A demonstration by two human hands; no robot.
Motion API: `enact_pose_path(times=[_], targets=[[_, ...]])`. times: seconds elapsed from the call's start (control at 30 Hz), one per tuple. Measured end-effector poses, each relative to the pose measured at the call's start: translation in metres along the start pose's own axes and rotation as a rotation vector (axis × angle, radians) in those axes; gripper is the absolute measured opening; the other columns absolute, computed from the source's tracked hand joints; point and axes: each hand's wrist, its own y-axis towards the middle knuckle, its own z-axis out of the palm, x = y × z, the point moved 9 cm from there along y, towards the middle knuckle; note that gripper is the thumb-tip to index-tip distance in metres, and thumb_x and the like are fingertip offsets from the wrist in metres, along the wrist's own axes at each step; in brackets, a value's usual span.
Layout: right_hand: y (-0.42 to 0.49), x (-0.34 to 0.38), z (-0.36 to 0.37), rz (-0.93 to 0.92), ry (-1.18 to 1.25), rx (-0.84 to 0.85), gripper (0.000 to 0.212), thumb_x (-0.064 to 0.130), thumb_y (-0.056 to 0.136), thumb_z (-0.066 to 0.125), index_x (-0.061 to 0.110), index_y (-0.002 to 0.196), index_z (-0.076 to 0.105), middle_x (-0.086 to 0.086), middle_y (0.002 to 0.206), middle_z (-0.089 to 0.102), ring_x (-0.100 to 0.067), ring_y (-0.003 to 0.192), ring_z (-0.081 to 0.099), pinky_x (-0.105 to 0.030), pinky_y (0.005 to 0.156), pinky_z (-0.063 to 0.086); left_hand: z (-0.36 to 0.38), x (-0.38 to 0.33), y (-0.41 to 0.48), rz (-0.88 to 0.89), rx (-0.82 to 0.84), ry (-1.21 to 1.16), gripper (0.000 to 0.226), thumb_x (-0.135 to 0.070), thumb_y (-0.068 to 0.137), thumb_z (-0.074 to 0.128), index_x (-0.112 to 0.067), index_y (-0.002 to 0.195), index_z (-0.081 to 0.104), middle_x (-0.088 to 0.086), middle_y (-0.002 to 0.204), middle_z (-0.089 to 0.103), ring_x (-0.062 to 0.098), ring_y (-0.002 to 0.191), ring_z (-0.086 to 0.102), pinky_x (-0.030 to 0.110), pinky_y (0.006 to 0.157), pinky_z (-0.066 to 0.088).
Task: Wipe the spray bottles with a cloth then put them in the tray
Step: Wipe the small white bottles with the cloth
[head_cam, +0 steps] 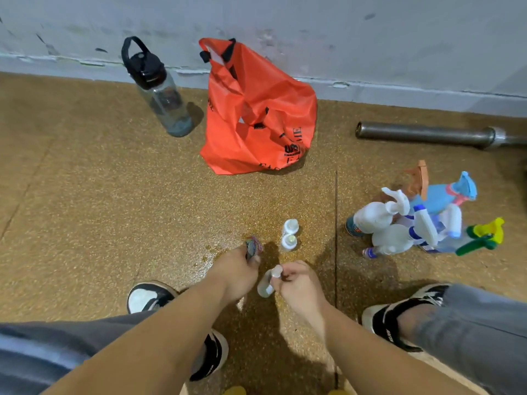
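My right hand (296,283) grips a small clear spray bottle (266,285), held tilted just above the floor. My left hand (238,270) holds a bunched multicoloured cloth (253,246) a little to the left of that bottle. Two small white-capped bottles (290,234) stand on the floor just beyond my hands. To the right a cluster of larger spray bottles (422,223) stands together, white, blue, orange and green-yellow triggers among them. No tray is in view.
An orange plastic bag (256,115) lies near the wall, with a dark-lidded water bottle (159,92) to its left. A metal barbell end (439,135) lies at the right by the wall. My two shoes (148,297) (399,315) flank my hands on the speckled brown floor.
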Motion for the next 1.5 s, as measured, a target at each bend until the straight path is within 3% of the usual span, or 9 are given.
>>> enact_pose_path(times=[0.1,0.27,0.43,0.6,0.9,1.1,1.2,1.37,1.5], targets=[[0.000,0.034,-0.023,-0.012,0.139,0.026,0.027,0.018,0.083,0.077,-0.004,0.084,0.062,-0.006,0.072,0.053,-0.018,0.070,0.046,-0.031,0.065,0.037,-0.017,-0.021,-0.013,0.035,-0.068,-0.139,0.028,-0.040,0.110,0.040,-0.021,0.118,0.058,0.007,0.100,0.071,0.026,0.091,0.068,0.037,0.082,0.056],[-0.027,0.125,-0.088,-0.152,0.055,-0.009,0.026,0.024,0.081,0.080,0.004,0.079,0.062,-0.001,0.064,0.055,-0.013,0.056,0.049,-0.026,0.057,0.039,-0.052,-0.078,-0.058,0.152,-0.135,-0.439,0.029,-0.035,0.111,0.042,-0.018,0.111,0.065,0.007,0.084,0.071,0.022,0.064,0.065,0.021,0.044,0.043],[-0.079,0.211,-0.152,-0.268,0.017,-0.026,0.030,0.026,0.085,0.081,0.000,0.082,0.067,0.000,0.064,0.057,-0.007,0.053,0.048,-0.022,0.054,0.038,-0.094,-0.141,-0.113,0.335,-0.220,-0.584,0.029,-0.034,0.110,0.047,-0.022,0.102,0.072,-0.001,0.072,0.068,0.017,0.057,0.059,0.027,0.049,0.042],[-0.125,0.275,-0.189,-0.372,0.052,-0.020,0.025,0.022,0.090,0.076,0.002,0.081,0.065,-0.010,0.080,0.059,-0.019,0.076,0.056,-0.035,0.068,0.047,-0.119,-0.191,-0.154,0.490,-0.199,-0.638,0.030,-0.037,0.109,0.046,-0.021,0.116,0.070,0.012,0.118,0.074,0.019,0.093,0.065,0.024,0.072,0.048],[-0.137,0.282,-0.228,-0.376,0.153,-0.066,0.029,0.036,0.091,0.075,0.008,0.087,0.076,-0.011,0.087,0.071,-0.017,0.082,0.060,-0.038,0.079,0.047,-0.116,-0.224,-0.146,0.500,-0.042,-0.928,0.035,-0.041,0.110,0.043,-0.029,0.108,0.076,0.012,0.108,0.079,0.048,0.098,0.071,0.046,0.077,0.053],[-0.129,0.290,-0.231,-0.356,0.219,-0.082,0.032,0.035,0.099,0.066,0.005,0.098,0.077,-0.009,0.098,0.076,-0.016,0.090,0.065,-0.037,0.084,0.053,-0.120,-0.234,-0.128,0.468,0.033,-0.997,0.042,-0.046,0.110,0.039,-0.025,0.126,0.072,0.002,0.117,0.079,0.022,0.096,0.076,0.041,0.080,0.052],[-0.128,0.294,-0.233,-0.355,0.215,-0.030,0.030,0.033,0.101,0.063,0.006,0.101,0.077,-0.011,0.103,0.078,-0.014,0.088,0.066,-0.033,0.081,0.053,-0.131,-0.236,-0.124,0.477,0.037,-1.111,0.048,-0.045,0.110,0.035,-0.019,0.130,0.070,0.003,0.119,0.078,0.025,0.113,0.073,0.047,0.101,0.050],[-0.124,0.300,-0.228,-0.392,0.168,0.074,0.029,0.021,0.103,0.062,-0.005,0.096,0.071,-0.019,0.088,0.071,-0.015,0.079,0.062,-0.022,0.066,0.054,-0.154,-0.241,-0.145,0.699,-0.281,-0.791,0.041,-0.045,0.111,0.035,-0.033,0.121,0.072,-0.018,0.110,0.076,0.005,0.102,0.069,0.025,0.085,0.055],[-0.133,0.309,-0.221,-0.556,-0.176,-0.086,0.020,0.016,0.094,0.060,0.001,0.082,0.066,-0.016,0.064,0.058,-0.010,0.060,0.048,-0.037,0.055,0.045,-0.134,-0.250,-0.154,0.805,-0.268,-0.483,0.044,-0.044,0.106,0.045,-0.046,0.149,0.042,-0.027,0.130,0.063,-0.012,0.122,0.056,0.015,0.104,0.045]])
